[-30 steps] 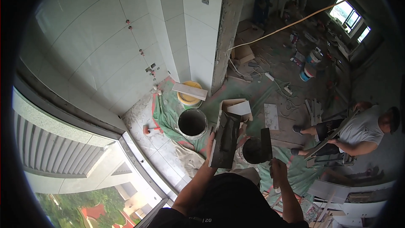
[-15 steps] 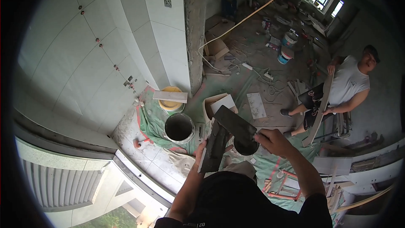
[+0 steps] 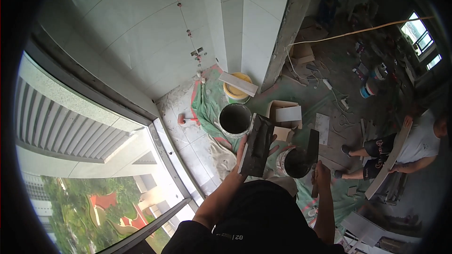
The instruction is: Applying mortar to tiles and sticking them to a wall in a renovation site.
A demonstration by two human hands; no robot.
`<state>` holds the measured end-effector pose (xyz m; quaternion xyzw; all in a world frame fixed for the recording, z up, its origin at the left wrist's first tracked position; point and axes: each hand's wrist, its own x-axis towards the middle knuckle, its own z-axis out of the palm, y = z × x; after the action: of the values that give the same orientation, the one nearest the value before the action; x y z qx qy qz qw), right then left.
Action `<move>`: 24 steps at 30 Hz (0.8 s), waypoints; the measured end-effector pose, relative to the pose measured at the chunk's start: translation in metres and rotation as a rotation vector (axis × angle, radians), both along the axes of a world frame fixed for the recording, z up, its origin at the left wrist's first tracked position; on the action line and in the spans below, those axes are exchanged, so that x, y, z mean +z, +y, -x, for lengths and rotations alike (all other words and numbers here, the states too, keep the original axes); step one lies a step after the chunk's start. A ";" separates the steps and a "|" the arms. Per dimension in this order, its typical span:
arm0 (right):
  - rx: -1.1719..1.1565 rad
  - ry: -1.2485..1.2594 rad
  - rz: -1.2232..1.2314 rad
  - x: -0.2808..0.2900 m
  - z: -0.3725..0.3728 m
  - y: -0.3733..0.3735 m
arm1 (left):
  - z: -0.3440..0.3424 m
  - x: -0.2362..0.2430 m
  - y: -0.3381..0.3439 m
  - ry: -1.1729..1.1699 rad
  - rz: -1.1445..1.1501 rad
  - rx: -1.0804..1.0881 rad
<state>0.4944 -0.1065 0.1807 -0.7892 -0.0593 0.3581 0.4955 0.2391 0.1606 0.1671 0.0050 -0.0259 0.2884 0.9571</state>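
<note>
My left hand [image 3: 243, 154] grips a long narrow board or tile [image 3: 256, 143] from beneath, its upper face coated in dark grey mortar. My right hand [image 3: 320, 175] is closed on the handle of a flat trowel [image 3: 312, 147], whose dark blade is upright to the right of the board, apart from it. Beneath the trowel is a bucket of dark mix [image 3: 292, 163]. A larger bucket [image 3: 234, 118] stands beyond the board on the left, and an open cardboard box [image 3: 273, 109] with pale pieces lies just beyond.
A co-worker [image 3: 421, 138] at right holds a long plank. A yellow bucket [image 3: 235, 95] with a board across it stands by the tiled wall [image 3: 127, 19]. A window frame [image 3: 160, 136] runs along the left. Green sheeting [image 3: 207, 103], cords and a red-headed mallet [image 3: 182, 118] lie on the floor.
Half a second ago my trowel lay over the board's mortar; it has since moved rightward, off the board. The view has swung, and the co-worker appears lower at the right.
</note>
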 end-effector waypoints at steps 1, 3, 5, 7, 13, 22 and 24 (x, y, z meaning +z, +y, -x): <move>-0.027 0.057 -0.024 -0.020 0.003 -0.006 | 0.005 -0.004 0.001 0.019 0.016 0.009; -0.052 0.099 0.031 -0.056 0.004 -0.015 | 0.015 -0.009 0.011 0.044 0.024 0.073; 0.063 -0.008 0.055 -0.083 0.001 -0.018 | 0.026 -0.008 0.020 0.029 0.117 0.096; 0.138 -0.055 0.071 -0.101 -0.006 -0.020 | 0.037 -0.002 0.027 0.030 0.180 0.154; 0.314 -0.013 0.059 -0.114 -0.015 0.011 | 0.069 0.012 0.023 -0.231 0.080 0.348; 0.489 0.009 0.194 -0.111 0.015 0.079 | 0.132 -0.011 -0.012 -0.028 0.270 0.430; 0.487 0.012 0.201 -0.109 0.027 0.082 | 0.143 -0.011 -0.010 -0.025 0.163 0.459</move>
<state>0.4673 -0.0246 0.0716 -0.7948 -0.2085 0.4755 0.3142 0.0966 0.1509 0.1557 -0.0700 -0.0125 0.4994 0.8634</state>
